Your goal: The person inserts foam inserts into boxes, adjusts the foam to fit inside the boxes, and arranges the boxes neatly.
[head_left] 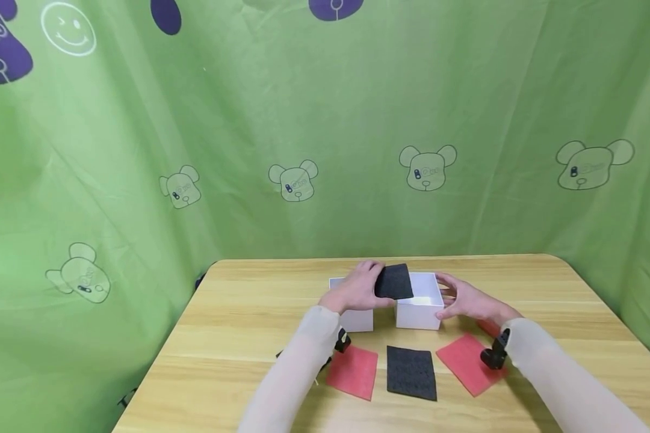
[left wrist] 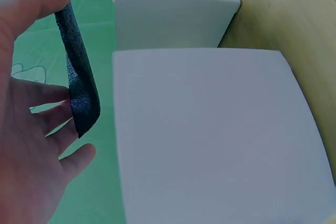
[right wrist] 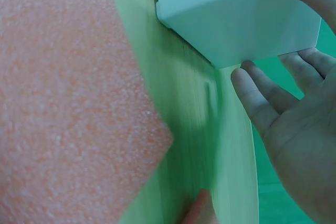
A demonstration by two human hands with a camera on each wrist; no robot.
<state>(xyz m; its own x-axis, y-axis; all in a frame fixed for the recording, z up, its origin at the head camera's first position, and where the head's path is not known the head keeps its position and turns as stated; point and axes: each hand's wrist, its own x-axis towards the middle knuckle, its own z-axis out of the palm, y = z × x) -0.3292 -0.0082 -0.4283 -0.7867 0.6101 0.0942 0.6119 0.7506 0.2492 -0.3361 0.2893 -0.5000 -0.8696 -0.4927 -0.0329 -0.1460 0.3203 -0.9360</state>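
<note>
A square black cloth (head_left: 394,282) is held up by my left hand (head_left: 357,290), pinched between thumb and fingers, over the gap between two white boxes. In the left wrist view the cloth (left wrist: 79,77) shows edge-on and slightly bent. My right hand (head_left: 470,300) is at the right side of the open-topped right white box (head_left: 418,317), thumb near its front corner. In the right wrist view, extended fingertips lie right at the edge of the box (right wrist: 236,30). The left white box (head_left: 357,322) stands partly hidden behind my left hand and forearm.
In front of the boxes lie a red cloth (head_left: 353,373), another black cloth (head_left: 411,373) and a second red cloth (head_left: 470,364). A red item (head_left: 487,328) shows beside my right wrist. Behind the wooden table (head_left: 238,313) hangs a green curtain (head_left: 357,120).
</note>
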